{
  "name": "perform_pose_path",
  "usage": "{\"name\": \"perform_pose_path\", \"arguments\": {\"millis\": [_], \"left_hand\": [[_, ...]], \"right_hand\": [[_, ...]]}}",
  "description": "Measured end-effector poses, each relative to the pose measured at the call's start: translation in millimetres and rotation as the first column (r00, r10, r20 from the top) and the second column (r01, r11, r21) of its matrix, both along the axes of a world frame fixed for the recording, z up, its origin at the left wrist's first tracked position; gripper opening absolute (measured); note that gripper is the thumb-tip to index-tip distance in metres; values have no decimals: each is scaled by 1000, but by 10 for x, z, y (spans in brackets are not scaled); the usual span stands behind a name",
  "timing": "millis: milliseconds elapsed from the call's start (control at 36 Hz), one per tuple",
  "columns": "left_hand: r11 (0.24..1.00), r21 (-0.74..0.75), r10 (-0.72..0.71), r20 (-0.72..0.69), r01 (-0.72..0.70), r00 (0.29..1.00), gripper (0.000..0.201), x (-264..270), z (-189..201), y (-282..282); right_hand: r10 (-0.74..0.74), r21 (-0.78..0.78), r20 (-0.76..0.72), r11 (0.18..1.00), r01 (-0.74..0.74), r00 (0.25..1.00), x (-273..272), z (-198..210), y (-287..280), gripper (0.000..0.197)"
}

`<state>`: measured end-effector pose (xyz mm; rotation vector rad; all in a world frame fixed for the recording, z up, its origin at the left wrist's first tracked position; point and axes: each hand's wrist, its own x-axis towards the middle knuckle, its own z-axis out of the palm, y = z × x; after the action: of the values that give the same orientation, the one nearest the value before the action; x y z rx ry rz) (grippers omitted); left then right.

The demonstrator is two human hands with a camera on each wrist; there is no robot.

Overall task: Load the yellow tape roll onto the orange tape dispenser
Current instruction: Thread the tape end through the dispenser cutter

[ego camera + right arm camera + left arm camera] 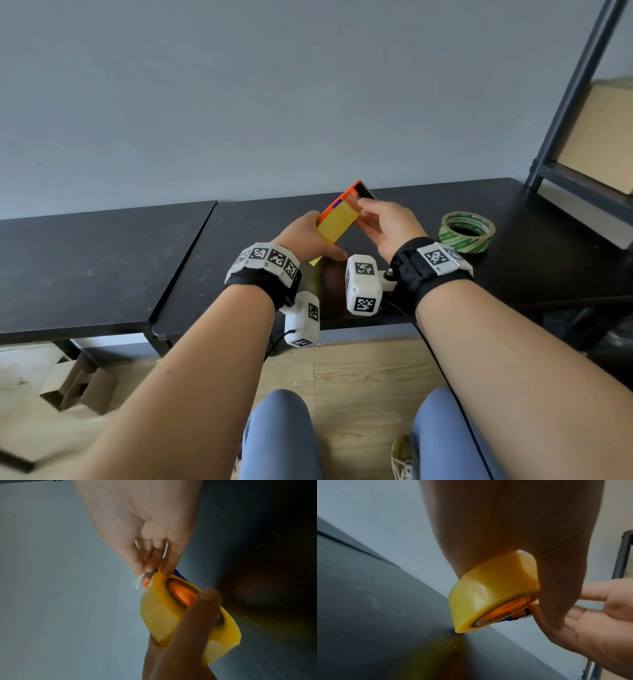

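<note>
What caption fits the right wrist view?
Left hand grips yellow tape roll on orange dispenser; right hand pinches the tape end.

Black wrist straps (416, 274) carry white marker-printed camera blocks (363, 288); blue trousers (281, 435).

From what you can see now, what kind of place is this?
Probably a storeroom or packing corner. Plain black tables stand against a bare wall, a metal shelf holds a cardboard box, and a spare green tape roll lies on the table.
</note>
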<state>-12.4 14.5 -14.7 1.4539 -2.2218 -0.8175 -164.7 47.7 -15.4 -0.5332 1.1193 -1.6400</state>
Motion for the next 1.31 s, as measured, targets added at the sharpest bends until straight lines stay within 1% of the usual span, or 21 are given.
{"name": "perform_pose_path", "arguments": {"millis": [56,111,167,222,278,333,444,555,667,722,778,833,889,917,972,1028,1083,1139,1222,1305], "left_hand": [[999,7,41,-44,-40,998,58,-1,-7,10],[998,-20,66,-50,-67,997,54,-19,-20,23],[992,-78,99,-60,-103,993,48,-49,-26,39],[983,-123,127,-86,-137,988,46,-75,-24,51],[980,-150,117,-89,-130,989,48,-94,-10,55],[981,-162,91,-73,-102,993,51,-96,18,54],[992,-122,33,-38,-37,999,56,-52,73,41],[994,-112,-5,-31,1,999,60,16,96,52],[989,-142,22,-35,-27,999,55,35,94,67],[985,-167,42,-3,-42,999,52,27,87,86],[977,-205,73,29,-65,997,47,13,76,109],[973,-217,91,33,-81,995,46,2,68,125],[974,-212,93,30,-85,995,46,7,69,127],[974,-212,92,32,-83,995,46,13,77,126],[972,-221,87,49,-74,995,44,24,95,126],[969,-236,87,71,-68,994,40,28,110,134],[966,-248,100,79,-78,992,37,27,115,144],[966,-241,109,75,-88,991,38,19,113,139],[974,-212,90,62,-75,994,39,-11,120,142],[975,-216,74,47,-62,996,41,-48,133,166]], "right_hand": [[8,-12,46,1000,-8,999,6,-16,-3,19],[7,-15,74,1000,-5,997,12,-18,-6,18],[-4,-20,82,1000,5,997,22,-9,-16,22],[-16,-23,73,1000,17,997,38,10,-23,28],[-18,-32,59,999,20,998,45,33,-21,27],[-10,-43,46,999,12,999,39,44,-15,23],[-8,-59,3,998,8,1000,21,45,7,12],[-35,-49,-85,998,31,996,3,42,33,12],[-67,-72,-227,996,52,971,44,96,47,10],[-86,-66,-296,995,70,951,82,128,55,8],[-93,-68,-321,995,75,942,101,139,57,6],[-79,-78,-333,995,56,940,103,148,56,6],[-77,-83,-355,995,51,932,101,168,58,14],[-89,-83,-369,995,62,925,94,178,62,17],[-134,-88,-398,990,107,908,78,197,72,12],[-174,-111,-392,984,142,903,69,222,83,6],[-201,-132,-370,978,163,907,61,244,93,7],[-233,-145,-345,970,194,909,50,262,90,8],[-294,-135,-313,955,265,903,25,265,57,7],[-344,-133,-284,938,319,895,-20,257,24,6]]}}
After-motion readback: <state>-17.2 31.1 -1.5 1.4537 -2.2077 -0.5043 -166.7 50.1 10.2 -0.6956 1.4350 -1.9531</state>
